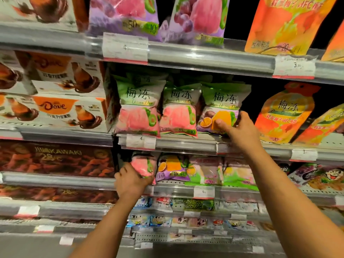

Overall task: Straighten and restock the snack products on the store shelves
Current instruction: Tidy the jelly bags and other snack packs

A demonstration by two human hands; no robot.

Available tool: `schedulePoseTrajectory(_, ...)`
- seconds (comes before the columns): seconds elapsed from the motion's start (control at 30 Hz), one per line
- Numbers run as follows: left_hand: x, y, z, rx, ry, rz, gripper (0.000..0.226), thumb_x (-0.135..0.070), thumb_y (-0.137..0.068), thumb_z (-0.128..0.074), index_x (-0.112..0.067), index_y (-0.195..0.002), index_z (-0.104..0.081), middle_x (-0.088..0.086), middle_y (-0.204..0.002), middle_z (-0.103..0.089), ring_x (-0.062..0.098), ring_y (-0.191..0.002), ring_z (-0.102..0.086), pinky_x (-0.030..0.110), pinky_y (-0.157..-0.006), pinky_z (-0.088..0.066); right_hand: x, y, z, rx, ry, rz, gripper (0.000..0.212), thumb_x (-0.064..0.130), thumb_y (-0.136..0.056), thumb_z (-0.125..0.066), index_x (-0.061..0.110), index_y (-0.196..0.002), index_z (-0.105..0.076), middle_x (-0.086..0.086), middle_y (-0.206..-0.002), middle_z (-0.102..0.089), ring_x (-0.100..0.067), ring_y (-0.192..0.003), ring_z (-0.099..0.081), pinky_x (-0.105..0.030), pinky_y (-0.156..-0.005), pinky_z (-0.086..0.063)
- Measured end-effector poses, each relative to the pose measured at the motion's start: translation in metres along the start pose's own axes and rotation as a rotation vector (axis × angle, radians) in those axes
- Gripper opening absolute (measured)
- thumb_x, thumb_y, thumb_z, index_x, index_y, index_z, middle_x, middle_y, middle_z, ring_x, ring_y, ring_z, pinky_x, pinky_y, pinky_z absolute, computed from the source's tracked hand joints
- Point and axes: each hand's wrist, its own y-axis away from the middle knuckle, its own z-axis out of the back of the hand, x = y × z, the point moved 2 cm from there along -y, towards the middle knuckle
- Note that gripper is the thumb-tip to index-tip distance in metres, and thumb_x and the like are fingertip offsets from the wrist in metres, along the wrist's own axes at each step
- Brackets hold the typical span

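Three green and pink jelly snack bags stand in a row on the middle shelf (186, 144). My right hand (236, 127) grips the lower right corner of the rightmost one, a green bag with an orange mango picture (221, 103), thumb across its front. One shelf down, my left hand (130, 179) grips a small pink bag (143, 164) at the left end of a row of similar bags. The other two bags on the middle shelf, a pink one (137, 108) and its twin (178, 110), stand upright and untouched.
Dove chocolate boxes (55, 110) fill the shelves on the left. Orange pouch-shaped bags (284, 112) stand to the right of my right hand. Purple and pink bags (126, 17) sit on the top shelf. Price tags (203, 191) hang along the shelf rails. Small packets fill the lower shelves.
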Motion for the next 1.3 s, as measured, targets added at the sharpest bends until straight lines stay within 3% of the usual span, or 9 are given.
schedulePoseTrajectory(0.17, 0.002, 0.007, 0.017, -0.016, 0.016, -0.030, 0.101, -0.072, -0.063, -0.077, -0.006, -0.132, -0.044, 0.019, -0.130, -0.054, 0.039, -0.119, -0.046, 0.043, -0.093, -0.041, 0.000, -0.013, 0.009, 0.060, -0.002, -0.027, 0.077, 0.073, -0.068, -0.076, 0.013, -0.112, -0.058, -0.004, -0.109, -0.068, -0.028, -0.100, -0.064, -0.050, -0.088, -0.054)
schedulePoseTrajectory(0.27, 0.013, 0.014, 0.019, 0.028, 0.073, -0.052, 0.113, -0.083, -0.054, -0.068, -0.010, -0.137, -0.043, 0.015, -0.131, -0.055, 0.036, -0.120, -0.047, 0.043, -0.094, -0.039, -0.003, -0.018, 0.011, 0.015, -0.088, -0.032, 0.092, 0.085, -0.058, -0.074, 0.018, -0.121, -0.062, -0.002, -0.118, -0.070, -0.025, -0.106, -0.067, -0.049, -0.094, -0.055)
schedulePoseTrajectory(0.47, 0.042, 0.042, 0.023, 0.072, 0.231, -0.015, 0.116, -0.091, -0.046, -0.058, -0.022, -0.137, -0.047, 0.007, -0.130, -0.059, 0.034, -0.120, -0.049, 0.042, -0.093, -0.037, 0.004, 0.013, 0.049, -0.072, -0.186, 0.099, 0.047, 0.059, -0.086, -0.070, 0.019, -0.109, -0.067, 0.003, -0.097, -0.071, -0.011, -0.084, -0.067, -0.028, -0.070, -0.049)
schedulePoseTrajectory(0.6, 0.056, 0.059, 0.024, 0.030, 0.352, -0.060, 0.104, -0.091, -0.046, -0.065, -0.029, -0.129, -0.053, -0.006, -0.117, -0.065, 0.025, -0.109, -0.058, 0.041, -0.090, -0.043, -0.013, 0.052, 0.062, 0.273, -0.399, 0.113, 0.026, 0.036, -0.090, -0.068, 0.011, -0.095, -0.069, 0.003, -0.073, -0.074, -0.004, -0.060, -0.065, -0.016, -0.053, -0.048)
schedulePoseTrajectory(0.73, 0.074, 0.073, 0.032, 0.023, 0.448, -0.066, 0.098, -0.087, -0.048, -0.074, -0.033, -0.127, -0.054, -0.009, -0.113, -0.067, 0.022, -0.108, -0.061, 0.048, -0.093, -0.051, -0.054, 0.080, 0.039, 0.691, -0.428, 0.044, 0.039, 0.038, -0.078, -0.073, 0.018, -0.111, -0.073, -0.019, -0.102, -0.075, -0.029, -0.089, -0.072, -0.036, -0.076, -0.056)
schedulePoseTrajectory(0.9, 0.093, 0.091, 0.049, 0.001, 0.457, -0.044, 0.087, -0.082, -0.046, -0.079, -0.042, -0.119, -0.054, -0.013, -0.105, -0.068, 0.019, -0.098, -0.064, 0.048, -0.088, -0.054, -0.052, 0.106, -0.027, 0.981, -0.213, 0.061, 0.042, 0.038, -0.085, -0.080, 0.022, -0.123, -0.070, 0.001, -0.117, -0.075, -0.019, -0.107, -0.072, -0.038, -0.095, -0.055)
schedulePoseTrajectory(1.1, 0.105, 0.110, 0.079, -0.141, 0.233, -0.037, 0.090, -0.078, -0.047, -0.070, -0.031, -0.122, -0.055, -0.005, -0.103, -0.063, 0.023, -0.099, -0.050, 0.041, -0.086, -0.043, -0.041, 0.122, -0.115, 0.830, -0.001, 0.100, 0.034, 0.063, -0.086, -0.067, 0.036, -0.107, -0.065, 0.019, -0.094, -0.073, 0.003, -0.084, -0.067, -0.033, -0.091, -0.054)
schedulePoseTrajectory(1.2, 0.113, 0.114, 0.091, -0.156, 0.153, -0.025, 0.101, -0.081, -0.045, -0.066, -0.026, -0.130, -0.052, -0.001, -0.110, -0.061, 0.026, -0.105, -0.050, 0.039, -0.092, -0.039, -0.026, 0.113, -0.150, 0.652, 0.189, 0.166, 0.082, 0.089, -0.076, -0.049, 0.023, -0.123, -0.060, 0.003, -0.099, -0.073, -0.015, -0.090, -0.068, -0.037, -0.076, -0.053)
schedulePoseTrajectory(1.3, 0.118, 0.115, 0.099, -0.186, 0.155, -0.011, 0.103, -0.078, -0.046, -0.065, -0.024, -0.133, -0.051, 0.001, -0.109, -0.060, 0.027, -0.106, -0.048, 0.043, -0.096, -0.039, 0.004, 0.098, -0.177, 0.520, 0.348, 0.237, 0.068, 0.082, -0.083, -0.050, 0.017, -0.103, -0.057, -0.002, -0.082, -0.064, -0.025, -0.081, -0.064, -0.038, -0.062, -0.046)
